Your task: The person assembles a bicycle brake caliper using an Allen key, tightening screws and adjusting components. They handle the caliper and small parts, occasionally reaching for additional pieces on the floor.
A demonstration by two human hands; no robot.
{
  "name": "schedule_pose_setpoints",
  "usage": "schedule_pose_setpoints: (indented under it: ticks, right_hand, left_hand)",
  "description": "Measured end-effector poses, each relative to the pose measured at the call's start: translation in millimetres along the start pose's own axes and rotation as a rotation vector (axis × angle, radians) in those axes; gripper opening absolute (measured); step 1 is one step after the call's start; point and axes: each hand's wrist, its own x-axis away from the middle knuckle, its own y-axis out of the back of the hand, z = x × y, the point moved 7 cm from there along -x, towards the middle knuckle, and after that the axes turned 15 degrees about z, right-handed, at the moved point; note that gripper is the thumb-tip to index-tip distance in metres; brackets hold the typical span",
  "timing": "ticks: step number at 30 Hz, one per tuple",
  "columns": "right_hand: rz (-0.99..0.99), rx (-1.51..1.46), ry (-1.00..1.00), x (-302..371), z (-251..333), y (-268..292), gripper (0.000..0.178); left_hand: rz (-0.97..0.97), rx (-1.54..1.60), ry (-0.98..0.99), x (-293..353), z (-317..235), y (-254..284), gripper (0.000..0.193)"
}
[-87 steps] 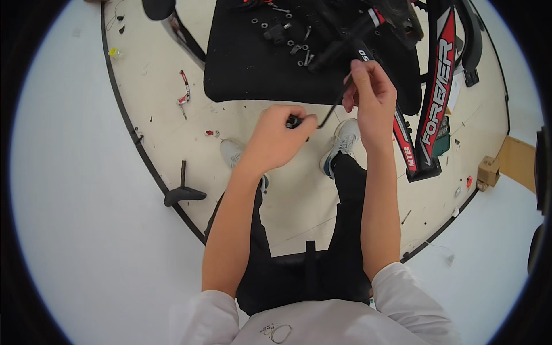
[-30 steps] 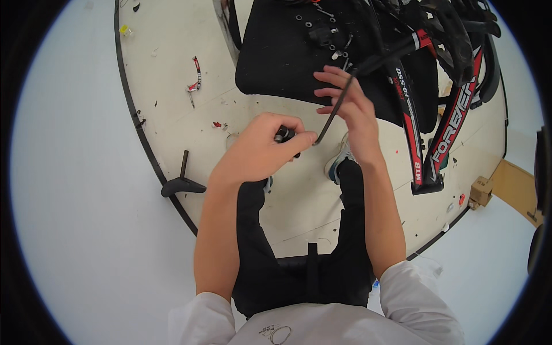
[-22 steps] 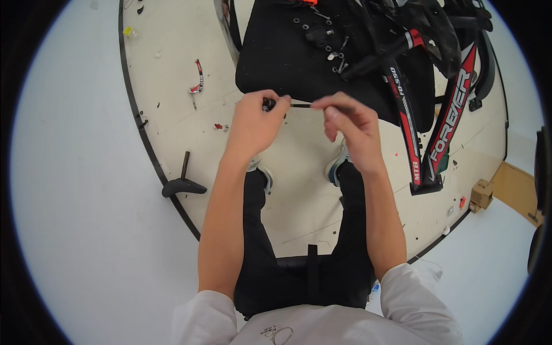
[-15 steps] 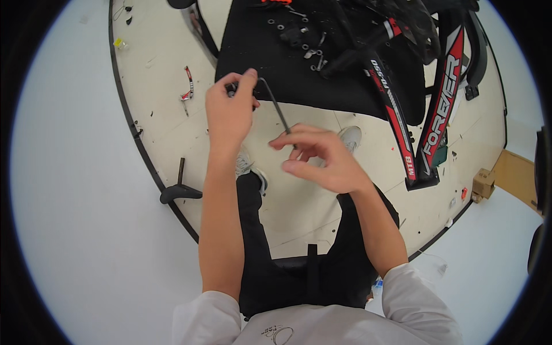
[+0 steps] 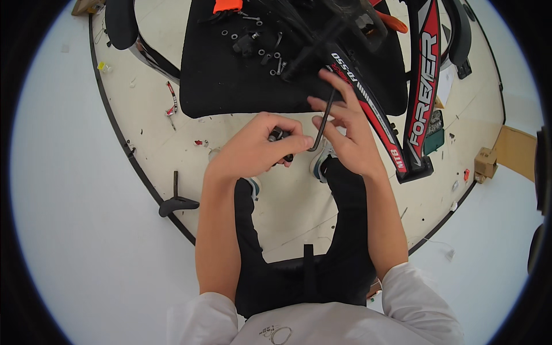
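Note:
My left hand is closed around a small black metal-looking part, mostly hidden by the fingers. An L-shaped black hex key has its bent end at that part, beside my left thumb; whether it sits in a socket there cannot be made out. My right hand has the key's long arm between its thumb and loosely spread fingers. Both hands are above the floor, just in front of a black chair seat. A black, red and white bicycle frame leans on the seat at the right.
Loose nuts, bolts and a dark bicycle part lie on the seat, near an orange item. A bicycle saddle with post rests on the floor at left. A green case and a cardboard box are at right.
Both hands have come together, the left moving right and down, the right moving up. The hex key has swung from leaning left to leaning right. The view has shifted slightly.

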Motion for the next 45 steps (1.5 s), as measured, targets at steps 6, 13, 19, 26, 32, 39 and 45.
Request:
schedule_pose_setpoints:
  ticks: [6, 13, 19, 26, 32, 39, 45]
  right_hand:
    - [-0.225, -0.331, 0.201, -4.3, 5.0, 4.0, 0.035]
    - [0.108, -0.144, 0.165, -10.6, 38.5, -58.6, 0.019]
    - [0.322, -0.022, 0.108, -25.5, 46.8, -108.7, 0.025]
    - [0.360, 0.004, 0.016, -42.7, 36.4, -146.6, 0.029]
    - [0.433, -0.062, 0.010, -44.6, 33.4, -153.0, 0.027]
    - [0.576, -0.746, 0.052, -16.0, 44.2, -119.2, 0.020]
    - [-0.060, -0.922, -0.110, -9.9, -13.8, -19.0, 0.034]
  left_hand:
    - [-0.369, -0.149, -0.040, -3.6, 16.9, 30.3, 0.029]
    - [-0.838, -0.025, -0.086, 43.5, 28.1, 81.7, 0.034]
    - [-0.948, 0.051, -0.244, 79.7, 22.0, 91.0, 0.033]
    - [-0.692, -0.085, -0.415, 91.5, 10.9, 83.4, 0.026]
    - [-0.784, -0.122, -0.361, 95.1, 18.8, 86.0, 0.029]
    - [-0.701, -0.397, -0.023, 84.2, 28.2, 81.2, 0.033]
    - [-0.258, -0.385, 0.016, 40.7, 21.8, 34.2, 0.033]
